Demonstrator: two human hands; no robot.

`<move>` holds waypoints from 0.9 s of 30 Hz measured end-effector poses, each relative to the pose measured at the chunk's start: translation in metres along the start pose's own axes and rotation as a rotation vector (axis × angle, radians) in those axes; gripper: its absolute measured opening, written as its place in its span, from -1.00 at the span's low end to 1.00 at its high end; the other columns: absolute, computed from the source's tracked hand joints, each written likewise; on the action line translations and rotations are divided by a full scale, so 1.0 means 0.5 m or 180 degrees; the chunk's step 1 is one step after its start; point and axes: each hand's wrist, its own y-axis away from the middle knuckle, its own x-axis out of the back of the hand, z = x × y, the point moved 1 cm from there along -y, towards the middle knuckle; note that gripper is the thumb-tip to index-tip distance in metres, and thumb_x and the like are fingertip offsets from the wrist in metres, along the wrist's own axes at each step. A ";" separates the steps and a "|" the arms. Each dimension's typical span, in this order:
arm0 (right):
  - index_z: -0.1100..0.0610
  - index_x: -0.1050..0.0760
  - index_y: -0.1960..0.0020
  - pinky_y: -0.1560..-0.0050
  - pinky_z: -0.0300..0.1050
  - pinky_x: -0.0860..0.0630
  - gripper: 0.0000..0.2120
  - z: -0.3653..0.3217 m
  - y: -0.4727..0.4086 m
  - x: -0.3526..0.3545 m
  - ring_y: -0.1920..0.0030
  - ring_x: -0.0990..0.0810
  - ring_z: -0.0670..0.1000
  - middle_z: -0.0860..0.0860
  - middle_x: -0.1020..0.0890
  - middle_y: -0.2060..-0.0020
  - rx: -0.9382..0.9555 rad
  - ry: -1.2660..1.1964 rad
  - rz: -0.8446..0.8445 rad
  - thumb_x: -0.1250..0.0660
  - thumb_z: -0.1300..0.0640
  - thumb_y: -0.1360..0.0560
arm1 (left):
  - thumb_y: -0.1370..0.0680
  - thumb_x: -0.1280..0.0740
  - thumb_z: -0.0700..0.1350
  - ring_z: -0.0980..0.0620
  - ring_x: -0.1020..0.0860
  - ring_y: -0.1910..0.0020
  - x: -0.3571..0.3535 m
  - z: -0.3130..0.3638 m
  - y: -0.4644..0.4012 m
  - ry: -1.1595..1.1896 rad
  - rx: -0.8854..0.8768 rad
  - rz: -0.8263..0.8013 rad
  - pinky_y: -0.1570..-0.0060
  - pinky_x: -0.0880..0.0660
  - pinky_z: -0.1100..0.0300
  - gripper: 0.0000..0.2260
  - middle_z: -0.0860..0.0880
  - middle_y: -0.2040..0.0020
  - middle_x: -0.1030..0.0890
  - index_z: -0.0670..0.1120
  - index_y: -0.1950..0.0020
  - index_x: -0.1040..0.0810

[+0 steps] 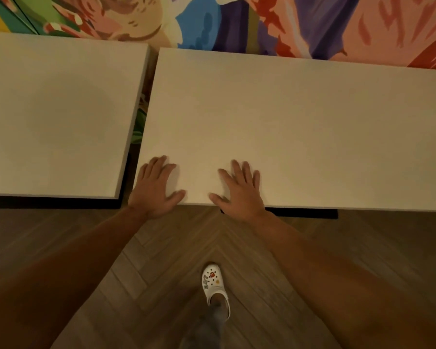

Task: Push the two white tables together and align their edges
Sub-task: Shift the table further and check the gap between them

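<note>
Two white tables stand side by side against a painted wall. The left table fills the left of the view. The right table spans the middle and right. A narrow gap runs between them, and the right table's far edge sits nearer to me than the left one's, while its front edge also lies lower in the view. My left hand lies flat on the right table's front left corner, fingers spread. My right hand presses flat on the same table's front edge, a little to the right.
A colourful mural covers the wall behind both tables. Wooden herringbone floor lies in front. My foot in a white clog stands below the right table's front edge. Dark table bases show under the front edges.
</note>
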 end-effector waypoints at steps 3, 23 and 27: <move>-0.10 -0.18 -0.62 -0.56 0.43 0.17 -0.18 -0.004 -0.004 -0.012 -0.65 0.10 0.27 0.11 -0.05 -0.67 -0.0084 0.0108 0.0123 0.00 -0.54 -0.52 | -0.53 -0.15 0.44 -0.18 -0.13 -0.61 -0.003 -0.005 -0.004 -0.0057 -0.0003 0.0042 -0.58 -0.05 -0.21 -0.26 -0.11 -0.62 -0.21 0.02 -0.56 -0.26; -0.21 -0.17 -0.60 -0.58 0.39 0.10 -0.17 -0.013 -0.030 -0.053 -0.65 0.04 0.22 0.05 -0.12 -0.66 -0.0384 0.0326 0.0518 0.09 -0.62 -0.48 | -0.51 -0.19 0.42 -0.20 -0.23 -0.56 -0.010 -0.015 -0.010 -0.0270 -0.0163 0.0304 -0.50 -0.12 -0.18 -0.29 -0.14 -0.56 -0.31 -0.01 -0.51 -0.34; -0.22 -0.18 -0.60 -0.59 0.38 0.10 -0.18 -0.010 -0.033 -0.054 -0.65 0.03 0.20 0.04 -0.13 -0.66 -0.0383 0.0323 0.0589 0.09 -0.62 -0.48 | -0.51 -0.19 0.42 -0.19 -0.23 -0.56 -0.006 -0.011 -0.015 -0.0277 -0.0163 0.0324 -0.50 -0.14 -0.20 -0.29 -0.14 -0.56 -0.31 -0.01 -0.51 -0.35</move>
